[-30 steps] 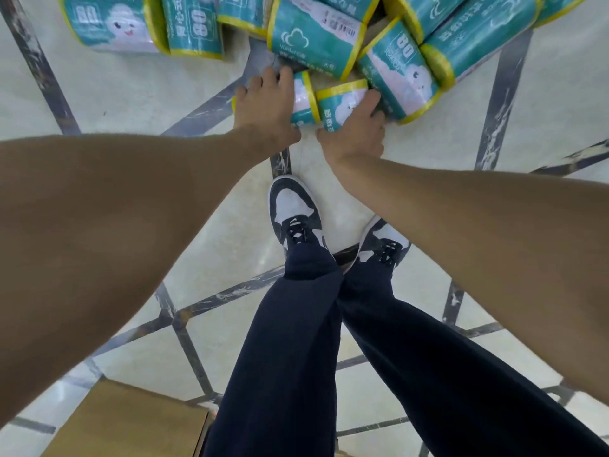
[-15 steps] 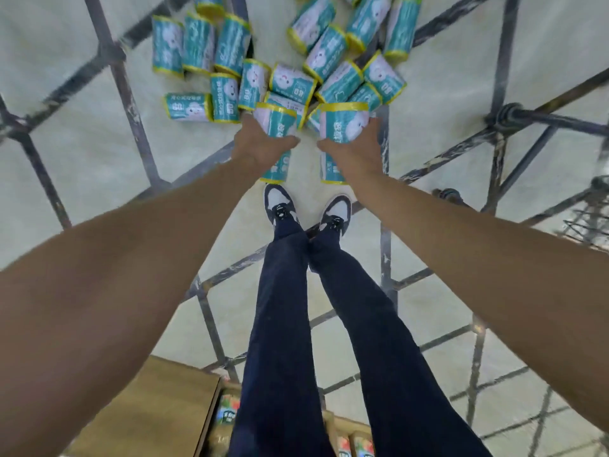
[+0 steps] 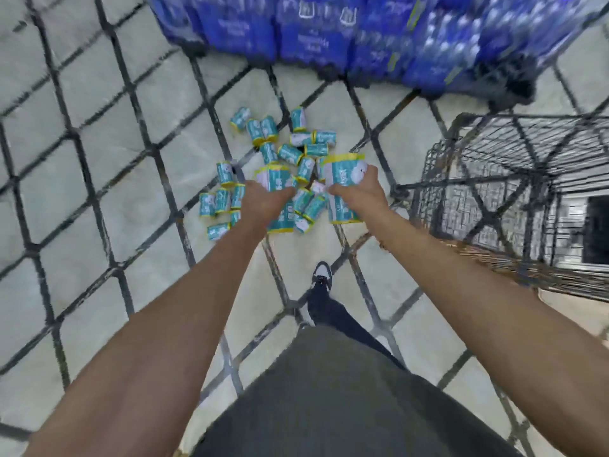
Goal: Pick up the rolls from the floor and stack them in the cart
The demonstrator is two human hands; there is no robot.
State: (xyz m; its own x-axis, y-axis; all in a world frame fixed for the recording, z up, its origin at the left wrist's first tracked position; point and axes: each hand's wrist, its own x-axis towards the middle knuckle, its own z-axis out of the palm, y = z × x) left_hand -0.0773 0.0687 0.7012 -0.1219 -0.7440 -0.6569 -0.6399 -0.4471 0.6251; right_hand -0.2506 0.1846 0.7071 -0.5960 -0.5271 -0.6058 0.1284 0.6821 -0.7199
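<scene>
Loose rolls (image 3: 224, 173) lie scattered across the tiled floor (image 3: 99, 192) on the left. The left hand (image 3: 263, 201) is wrapped tight around one teal roll (image 3: 275, 179), lifted clear above the pile. Just beside it, the right hand (image 3: 361, 192) clutches a second roll (image 3: 342, 171), upright. Far right stands the wire cart (image 3: 514, 179); blue packs (image 3: 329, 34) are blurred behind.

Pale tiled floor (image 3: 99, 166) crossed by dark diagonal lines

A loose heap of teal, yellow-edged rolls (image 3: 290, 153) lies on it at centre, a few strays (image 3: 216, 202) just left of the heap. Blue wrapped packs (image 3: 329, 37) stand along the far edge. A wire cart (image 3: 514, 206) stands at right. One black-and-white shoe (image 3: 321, 277) is planted nearer, below the heap.
</scene>
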